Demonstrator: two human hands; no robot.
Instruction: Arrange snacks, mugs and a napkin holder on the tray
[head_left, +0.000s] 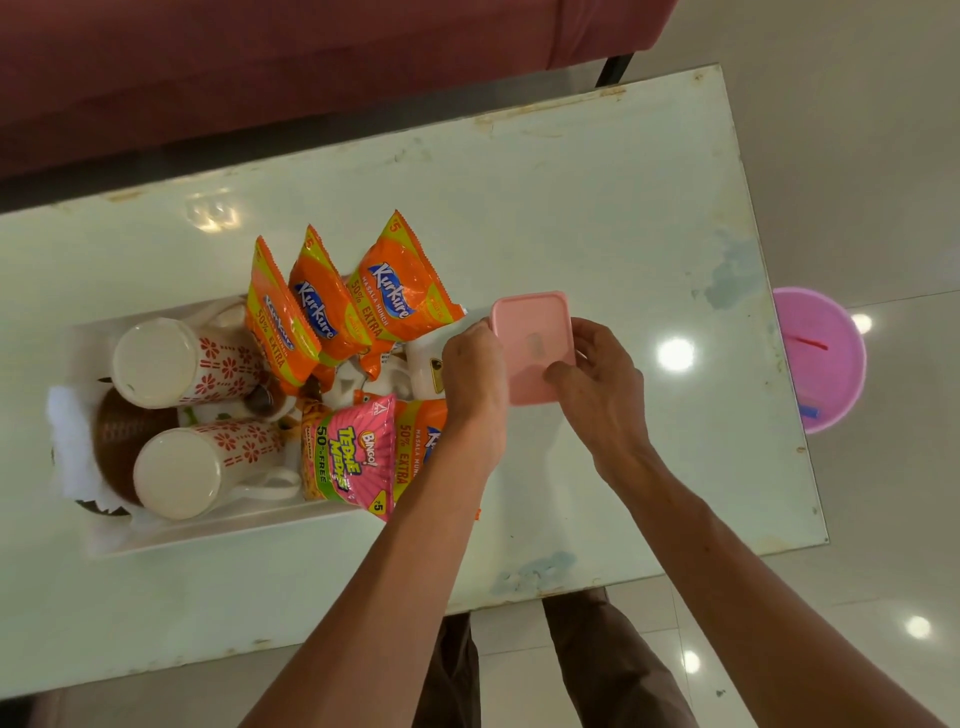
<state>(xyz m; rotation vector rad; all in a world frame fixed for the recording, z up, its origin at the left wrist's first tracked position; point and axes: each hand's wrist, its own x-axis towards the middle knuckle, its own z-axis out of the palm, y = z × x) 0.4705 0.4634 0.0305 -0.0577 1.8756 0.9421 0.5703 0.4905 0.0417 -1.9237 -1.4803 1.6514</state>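
Note:
A white tray (208, 535) on the glass table holds two upturned white mugs with red flowers (171, 364) (192, 473), a brown napkin holder with white napkins (111, 441), several orange Kurkure packets (400, 291) and a pink Bingo packet (358, 457). A pink box with a lid (530, 338) is held at the tray's right end. My left hand (475, 374) grips its left side. My right hand (597, 379) holds its right side, thumb on the lid. A white container (423, 364) lies partly hidden behind my left hand.
The pale glass table (597, 208) stretches to the right of the tray. A maroon sofa (260, 67) runs along its far side. A pink plastic stool (826, 358) stands on the tiled floor past the table's right edge.

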